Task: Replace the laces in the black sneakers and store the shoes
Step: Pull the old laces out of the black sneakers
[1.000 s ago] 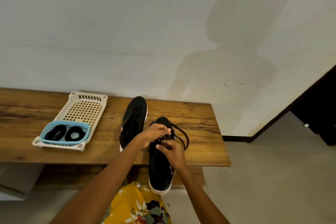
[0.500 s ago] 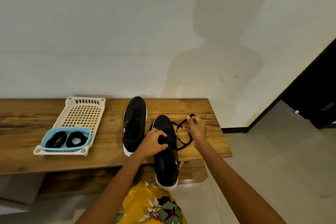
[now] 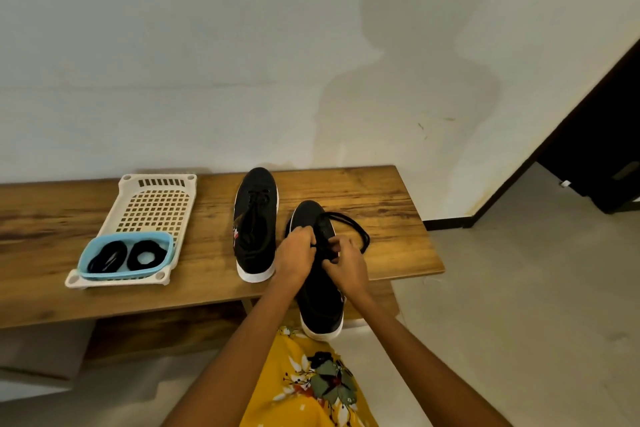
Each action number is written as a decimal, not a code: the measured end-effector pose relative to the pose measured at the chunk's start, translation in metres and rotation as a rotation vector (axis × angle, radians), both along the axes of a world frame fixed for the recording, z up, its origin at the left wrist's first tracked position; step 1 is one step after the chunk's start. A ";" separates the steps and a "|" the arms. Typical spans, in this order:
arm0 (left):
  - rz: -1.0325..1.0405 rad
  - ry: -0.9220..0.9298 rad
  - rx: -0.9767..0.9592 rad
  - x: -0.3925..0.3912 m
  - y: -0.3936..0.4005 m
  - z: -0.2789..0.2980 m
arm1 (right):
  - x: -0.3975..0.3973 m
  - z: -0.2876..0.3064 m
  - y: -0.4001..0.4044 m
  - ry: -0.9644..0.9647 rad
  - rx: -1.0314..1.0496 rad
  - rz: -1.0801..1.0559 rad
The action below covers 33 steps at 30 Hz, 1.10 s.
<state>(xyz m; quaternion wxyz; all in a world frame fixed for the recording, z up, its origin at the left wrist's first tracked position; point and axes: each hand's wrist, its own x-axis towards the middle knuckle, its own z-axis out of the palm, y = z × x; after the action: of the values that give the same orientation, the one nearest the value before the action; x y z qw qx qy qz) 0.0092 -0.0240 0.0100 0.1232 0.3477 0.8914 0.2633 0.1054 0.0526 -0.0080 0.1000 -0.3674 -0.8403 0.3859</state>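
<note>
Two black sneakers with white soles lie on a wooden bench [image 3: 381,198]. The left sneaker [image 3: 256,225] is laced and lies flat. The right sneaker [image 3: 318,291] sticks out over the bench's front edge. My left hand [image 3: 294,253] and my right hand [image 3: 346,260] both sit over its eyelets, fingers curled and pinching the black lace [image 3: 349,222]. The lace loops out to the right of the shoe's toe. The eyelets under my hands are hidden.
A white perforated tray [image 3: 152,204] stands at the bench's left, holding a small blue basket [image 3: 90,256] with two coiled black laces [image 3: 124,255]. A white wall is behind the bench. A dark doorway [image 3: 599,156] opens at the right, over grey floor.
My right hand, which had pulled the lace out to the right half a second ago, has come back to the eyelets beside my left hand. The lace loop lies slacker.
</note>
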 end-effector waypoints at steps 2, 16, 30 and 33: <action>0.041 0.000 -0.005 0.000 0.004 0.002 | 0.004 -0.002 0.007 0.064 -0.068 -0.062; -0.219 0.348 -0.275 -0.005 0.007 0.016 | 0.004 -0.003 0.010 0.099 0.064 0.144; 0.259 -0.782 0.256 -0.026 0.025 0.008 | -0.018 -0.004 0.014 0.107 -0.214 -0.023; 0.039 -0.577 0.237 -0.032 0.011 0.000 | -0.024 0.004 0.016 0.096 -0.228 -0.069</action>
<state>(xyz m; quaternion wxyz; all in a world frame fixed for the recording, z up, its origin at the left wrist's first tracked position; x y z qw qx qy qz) -0.0223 -0.0130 0.0100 0.3248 0.2533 0.7893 0.4554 0.0812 0.0690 -0.0042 0.1110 -0.3862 -0.7721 0.4924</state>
